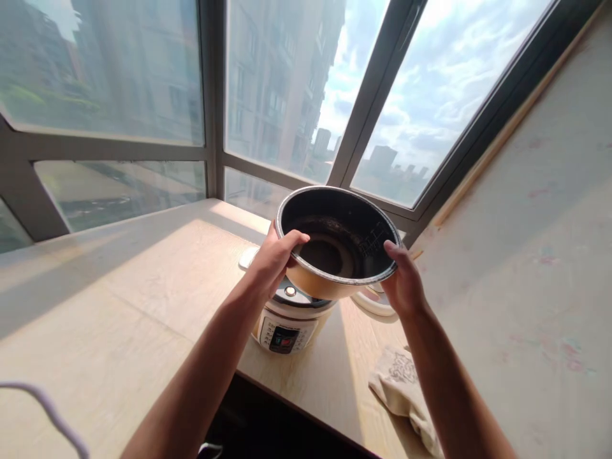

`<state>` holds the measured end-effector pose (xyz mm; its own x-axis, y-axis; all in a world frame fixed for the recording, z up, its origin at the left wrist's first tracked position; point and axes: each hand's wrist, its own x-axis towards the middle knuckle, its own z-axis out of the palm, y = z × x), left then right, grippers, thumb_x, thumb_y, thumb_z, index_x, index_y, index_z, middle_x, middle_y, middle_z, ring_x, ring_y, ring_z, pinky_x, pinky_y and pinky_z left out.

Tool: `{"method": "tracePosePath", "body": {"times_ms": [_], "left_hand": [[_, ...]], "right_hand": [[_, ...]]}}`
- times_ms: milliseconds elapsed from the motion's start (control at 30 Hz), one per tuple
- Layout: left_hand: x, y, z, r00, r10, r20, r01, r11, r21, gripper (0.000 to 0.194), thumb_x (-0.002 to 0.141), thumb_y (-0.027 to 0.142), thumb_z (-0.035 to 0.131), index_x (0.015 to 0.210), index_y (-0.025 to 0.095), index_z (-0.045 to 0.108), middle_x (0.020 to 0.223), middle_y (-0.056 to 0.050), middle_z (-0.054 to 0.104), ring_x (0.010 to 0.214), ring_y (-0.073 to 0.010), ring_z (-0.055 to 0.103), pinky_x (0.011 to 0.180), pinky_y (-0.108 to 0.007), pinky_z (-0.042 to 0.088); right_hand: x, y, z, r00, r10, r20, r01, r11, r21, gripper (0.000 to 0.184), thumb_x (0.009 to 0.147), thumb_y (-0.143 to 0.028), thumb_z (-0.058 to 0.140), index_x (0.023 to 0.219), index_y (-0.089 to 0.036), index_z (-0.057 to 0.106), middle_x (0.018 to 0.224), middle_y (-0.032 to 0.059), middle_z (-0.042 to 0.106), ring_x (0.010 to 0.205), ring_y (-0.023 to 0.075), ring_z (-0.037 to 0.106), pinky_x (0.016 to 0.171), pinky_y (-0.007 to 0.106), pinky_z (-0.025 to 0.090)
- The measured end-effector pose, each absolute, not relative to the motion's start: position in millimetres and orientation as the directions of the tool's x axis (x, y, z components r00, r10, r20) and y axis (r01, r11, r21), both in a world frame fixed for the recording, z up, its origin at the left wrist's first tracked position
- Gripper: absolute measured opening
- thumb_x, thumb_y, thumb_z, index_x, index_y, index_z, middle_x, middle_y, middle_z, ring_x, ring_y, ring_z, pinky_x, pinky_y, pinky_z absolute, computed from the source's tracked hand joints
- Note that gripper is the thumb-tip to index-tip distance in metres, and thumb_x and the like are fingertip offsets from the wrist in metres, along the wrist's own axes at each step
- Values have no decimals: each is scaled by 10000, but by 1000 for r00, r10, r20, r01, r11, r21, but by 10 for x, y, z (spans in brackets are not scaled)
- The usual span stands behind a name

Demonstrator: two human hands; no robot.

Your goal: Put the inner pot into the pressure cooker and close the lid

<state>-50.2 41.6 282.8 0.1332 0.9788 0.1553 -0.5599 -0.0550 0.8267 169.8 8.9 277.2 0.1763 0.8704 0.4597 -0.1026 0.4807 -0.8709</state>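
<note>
I hold a round inner cooking pot (pixel 340 242), black inside and gold outside, tilted toward me in the air. My left hand (pixel 276 255) grips its left rim with the thumb over the edge. My right hand (pixel 404 280) grips the right rim the same way. Directly below the pot stands a white rice cooker (pixel 287 328) on the wooden counter (pixel 143 306), its control panel facing me. Part of the cooker's top is hidden behind the pot and my left hand.
A beige cloth (pixel 404 389) lies on the counter near my right forearm. A white round lid-like object (pixel 373 303) sits behind the cooker. Large windows (pixel 287 89) run along the back, a pale wall (pixel 535 255) on the right. A white cord (pixel 48 408) crosses the lower left.
</note>
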Motion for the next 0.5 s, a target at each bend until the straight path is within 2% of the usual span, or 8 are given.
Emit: {"method": "tracePosePath", "body": {"times_ms": [100, 233, 333, 500], "left_hand": [[-650, 493, 2718, 89, 987, 135, -560, -63, 826, 600, 642, 186, 725, 1214, 212, 546, 929, -11, 654, 907, -206, 637, 803, -297, 519], [-765, 560, 2636, 54, 989, 136, -555, -83, 828, 642, 631, 176, 716, 1250, 216, 552, 1011, -30, 670, 1007, -233, 635, 914, -336, 506], [-793, 608, 2574, 55, 993, 105, -528, -60, 847, 648, 634, 190, 714, 1263, 219, 559, 1063, -41, 677, 1023, -237, 632, 968, -354, 495], [-805, 656, 2462, 74, 992, 100, -493, -51, 869, 620, 634, 206, 720, 1238, 220, 582, 1038, -37, 677, 968, -220, 627, 911, -328, 506]], "right_hand": [[1575, 269, 2667, 151, 887, 437, -108, 454, -884, 442, 843, -411, 710, 1268, -290, 708, 1260, 18, 754, 1298, 336, 628, 1106, 518, 505], [1513, 413, 2504, 139, 918, 372, -106, 388, -916, 421, 838, -413, 675, 1245, -310, 708, 1182, 12, 772, 1238, 335, 657, 1064, 516, 523], [1517, 473, 2403, 159, 932, 326, -126, 347, -929, 454, 782, -348, 685, 1234, -316, 701, 1130, 11, 775, 1181, 333, 674, 1032, 508, 533], [1544, 489, 2305, 196, 935, 297, -97, 320, -943, 437, 724, -309, 681, 1160, -301, 704, 1037, 12, 757, 1034, 306, 688, 913, 474, 573]]}}
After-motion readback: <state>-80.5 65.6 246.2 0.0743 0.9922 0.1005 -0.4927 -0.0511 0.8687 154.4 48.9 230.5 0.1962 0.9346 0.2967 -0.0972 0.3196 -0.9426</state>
